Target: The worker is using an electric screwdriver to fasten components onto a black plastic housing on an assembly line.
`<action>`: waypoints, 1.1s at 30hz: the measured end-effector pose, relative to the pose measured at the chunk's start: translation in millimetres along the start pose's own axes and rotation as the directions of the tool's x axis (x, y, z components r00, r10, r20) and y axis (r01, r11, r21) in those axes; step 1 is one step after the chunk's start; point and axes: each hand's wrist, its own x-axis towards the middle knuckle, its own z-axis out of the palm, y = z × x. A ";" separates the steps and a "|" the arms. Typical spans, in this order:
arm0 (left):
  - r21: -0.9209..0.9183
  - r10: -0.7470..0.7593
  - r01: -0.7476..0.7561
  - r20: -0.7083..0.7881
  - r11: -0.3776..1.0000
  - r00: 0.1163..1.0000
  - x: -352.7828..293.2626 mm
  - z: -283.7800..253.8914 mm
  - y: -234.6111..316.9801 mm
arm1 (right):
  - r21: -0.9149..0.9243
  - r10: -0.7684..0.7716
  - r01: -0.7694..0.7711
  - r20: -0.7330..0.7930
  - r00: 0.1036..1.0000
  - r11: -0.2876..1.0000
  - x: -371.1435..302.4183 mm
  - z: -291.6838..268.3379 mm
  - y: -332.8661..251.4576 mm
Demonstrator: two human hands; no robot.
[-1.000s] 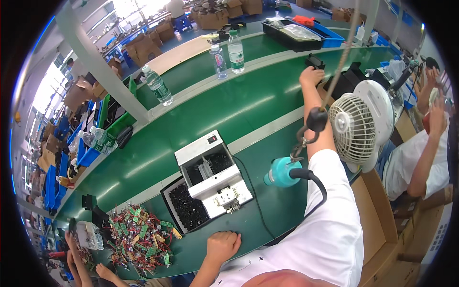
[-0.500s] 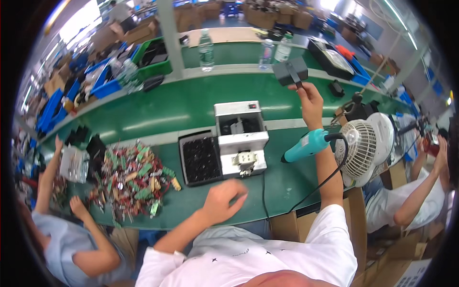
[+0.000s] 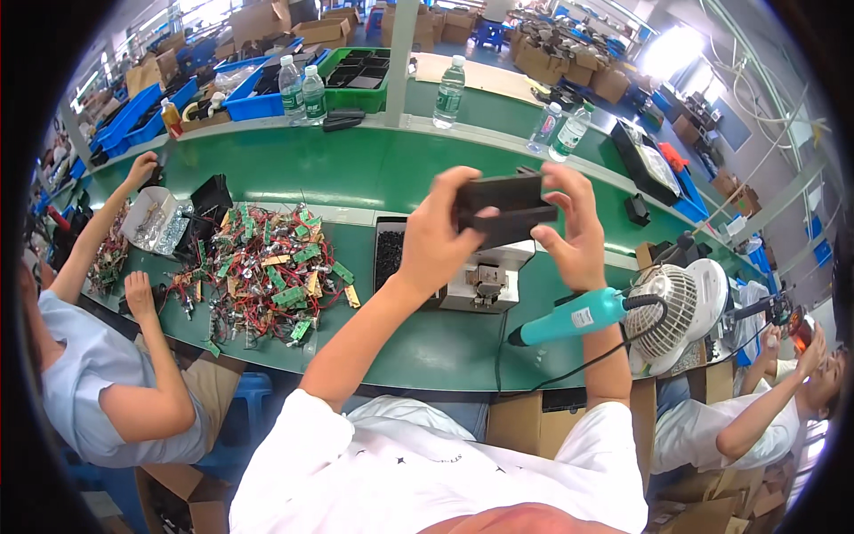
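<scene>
My left hand grips the left end of a black rectangular plastic housing, raised above the bench and slightly blurred. My right hand is curled round its right end, with thumb and fingers at the edge. Below the housing stands a white machine with a metal fixture on its front, partly hidden by the housing and hands. A black tray of small black parts sits beside the machine, half covered by my left hand. In front of my right forearm hangs a teal electric screwdriver.
A heap of wired green circuit boards covers the bench at left, beside a co-worker. A white fan stands at right. Bottles line the back ledge. A black cable crosses the bench's front edge.
My left hand has risen from the bench front to the black housing. My right hand has brought the housing down and leftward, over the machine. The view has shifted too.
</scene>
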 end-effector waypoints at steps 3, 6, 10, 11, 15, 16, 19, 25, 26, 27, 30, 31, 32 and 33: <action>-0.266 -0.007 -0.013 -0.077 0.964 0.997 -7.6 2.4 -12.2 | 0.358 0.180 -0.159 -0.026 0.983 0.920 -14.5 18.1 1.0; -0.505 -0.049 -0.037 -0.156 0.862 0.986 -13.6 -0.6 -15.5 | 0.458 0.312 -0.397 0.252 0.916 0.796 -34.5 25.7 -0.1; 0.240 0.465 -0.423 -0.158 0.874 0.871 -13.3 -8.1 -6.0 | 0.132 0.393 -0.413 0.154 0.907 0.901 -39.3 31.1 -16.7; 0.247 0.462 -0.418 -0.157 0.874 0.873 -14.6 -10.5 -5.8 | 0.140 0.394 -0.416 0.159 0.905 0.899 -40.5 31.7 -17.9; -0.354 0.043 -0.019 0.060 0.935 0.997 -17.8 -22.9 -7.3 | 0.065 0.095 -0.109 0.194 0.976 0.992 -44.4 29.9 -18.5; -0.354 0.042 -0.018 0.059 0.935 0.997 -19.1 -23.4 -7.8 | 0.065 0.095 -0.110 0.195 0.976 0.992 -44.7 30.0 -18.2; -0.572 -0.020 0.131 0.195 0.810 0.981 -25.8 -22.7 -10.9 | 0.030 0.026 -0.034 0.229 0.973 0.999 -45.9 31.2 -15.1; -0.556 -0.128 0.236 0.226 0.797 0.966 -28.3 -17.3 -2.7 | -0.060 -0.148 0.173 0.296 0.944 0.983 -48.3 25.2 -4.6; -0.558 -0.136 0.243 0.227 0.793 0.964 -29.8 -16.2 -4.5 | -0.060 -0.139 0.164 0.299 0.944 0.985 -49.6 24.1 -3.4; -0.547 -0.135 0.238 0.223 0.803 0.966 -31.8 -15.4 -6.5 | -0.068 -0.098 0.123 0.292 0.951 0.990 -51.3 23.2 -2.7; -0.509 -0.139 0.231 0.213 0.829 0.967 -39.9 -15.1 -13.0 | -0.085 0.031 -0.008 0.268 0.963 0.996 -57.8 20.5 0.5; -0.488 -0.127 0.205 0.190 0.848 0.974 -45.5 -16.7 -8.3 | 0.105 0.088 -0.103 0.141 0.986 0.989 -62.1 13.8 13.5; -0.466 -0.114 0.181 0.168 0.866 0.979 -54.0 -21.3 -3.5 | 0.298 0.168 -0.166 0.019 0.986 0.940 -68.3 5.5 26.1; -0.473 -0.133 0.203 0.178 0.857 0.975 -66.7 -33.3 -7.7 | 0.291 0.192 -0.190 0.020 0.981 0.938 -78.8 1.6 24.4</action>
